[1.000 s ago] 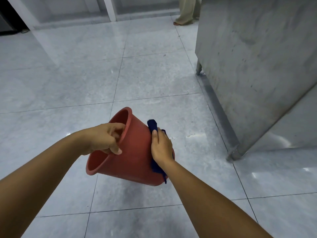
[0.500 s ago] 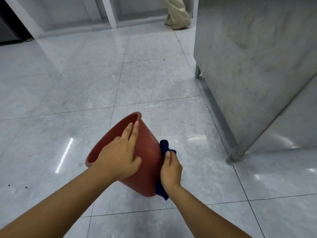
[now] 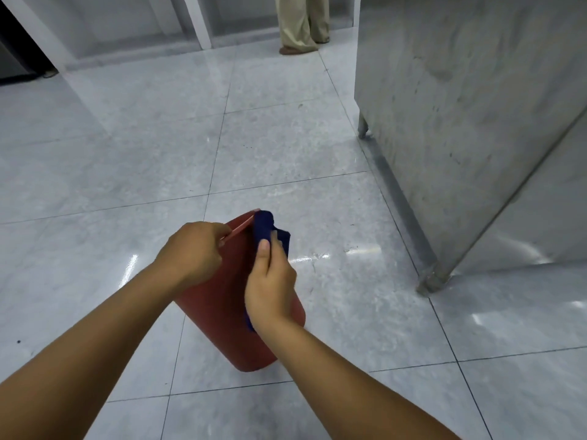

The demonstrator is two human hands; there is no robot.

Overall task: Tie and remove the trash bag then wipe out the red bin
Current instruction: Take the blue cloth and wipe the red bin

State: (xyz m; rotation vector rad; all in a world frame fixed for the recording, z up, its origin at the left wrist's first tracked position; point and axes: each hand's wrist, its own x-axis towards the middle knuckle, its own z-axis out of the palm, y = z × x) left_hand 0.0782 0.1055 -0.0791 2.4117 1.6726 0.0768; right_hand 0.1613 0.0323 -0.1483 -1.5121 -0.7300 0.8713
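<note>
1. Head view: the red bin (image 3: 219,315) is tilted over the tiled floor (image 3: 127,154), mouth turned away and up. No trash bag shows in it. I cannot tell whether its base touches the tiles.
2. The left hand (image 3: 190,252) grips the rim, fingers curled over the lip.
3. The right hand (image 3: 270,290) pinches a blue cloth (image 3: 263,225) between thumb and fingers and holds it against the outer wall near the rim. The cloth's top end folds over the lip.
4. Handling, as a judgement: the bin looks like thin, stiff plastic and light, since one hand at the rim steadies it. The rolled lip is the sure hold; the smooth tapered wall would likely slip under a damp palm.
5. The cloth is soft and limp, so it needs bunching under the fingers to wipe firmly.
6. A steel cabinet (image 3: 460,122) stands to the right, well apart. Another person's legs (image 3: 301,23) show far off.
</note>
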